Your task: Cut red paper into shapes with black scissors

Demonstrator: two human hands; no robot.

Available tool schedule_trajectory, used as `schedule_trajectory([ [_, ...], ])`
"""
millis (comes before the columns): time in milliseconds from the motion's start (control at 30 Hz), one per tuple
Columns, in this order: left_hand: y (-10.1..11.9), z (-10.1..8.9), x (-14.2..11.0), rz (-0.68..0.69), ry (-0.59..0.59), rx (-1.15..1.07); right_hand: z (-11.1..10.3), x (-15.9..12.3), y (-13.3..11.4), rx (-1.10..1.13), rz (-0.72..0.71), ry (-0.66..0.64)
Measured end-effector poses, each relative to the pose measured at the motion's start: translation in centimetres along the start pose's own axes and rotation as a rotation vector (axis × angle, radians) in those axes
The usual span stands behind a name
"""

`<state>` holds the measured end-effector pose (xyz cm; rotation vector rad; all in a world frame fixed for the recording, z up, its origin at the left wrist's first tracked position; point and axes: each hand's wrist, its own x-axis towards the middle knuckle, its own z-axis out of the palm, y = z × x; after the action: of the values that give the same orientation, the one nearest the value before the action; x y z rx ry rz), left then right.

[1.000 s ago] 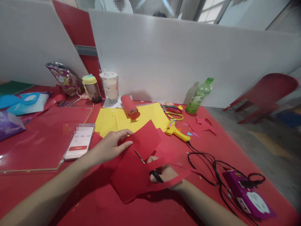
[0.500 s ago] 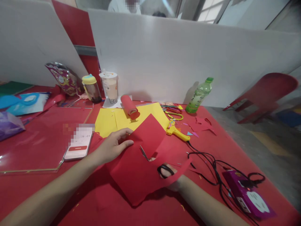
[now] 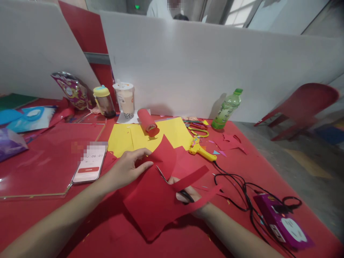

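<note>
A sheet of red paper point(image 3: 150, 206) is held up off the red table, tilted, in front of me. My left hand point(image 3: 133, 165) pinches it along its upper left side, thumb on the near face. From the right, my right hand point(image 3: 192, 202) grips black-handled scissors point(image 3: 162, 173), whose blades lie in a cut across the paper. A cut strip point(image 3: 192, 177) sticks out to the right over the right hand, and a second strip point(image 3: 206, 197) runs below it. Some of the right fingers are behind the paper.
Yellow paper point(image 3: 120, 138) lies behind my hands with a red roll point(image 3: 146, 120) on it. To the right are a yellow glue gun point(image 3: 201, 150), a green bottle point(image 3: 227, 109) and a purple power strip point(image 3: 283, 220). A phone point(image 3: 90, 163) lies left; drinks point(image 3: 126, 100) stand behind.
The cut reaches further across the paper, and a new strip has swung out to the right. The scissors have moved slightly left and their handles have come closer together.
</note>
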<state>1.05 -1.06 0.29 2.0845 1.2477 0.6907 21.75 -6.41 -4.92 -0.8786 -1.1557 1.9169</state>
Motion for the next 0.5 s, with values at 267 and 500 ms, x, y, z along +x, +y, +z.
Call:
schedule_trajectory([
  [267, -0.35, -0.20, 0.11, 0.006, -0.026, 0.066, 0.23, 0.29, 0.18, 0.026, 0.038, 0.012],
  [500, -0.62, 0.00, 0.24, -0.053, -0.068, -0.167, 0.08, 0.21, 0.27, 0.070, 0.002, 0.031],
])
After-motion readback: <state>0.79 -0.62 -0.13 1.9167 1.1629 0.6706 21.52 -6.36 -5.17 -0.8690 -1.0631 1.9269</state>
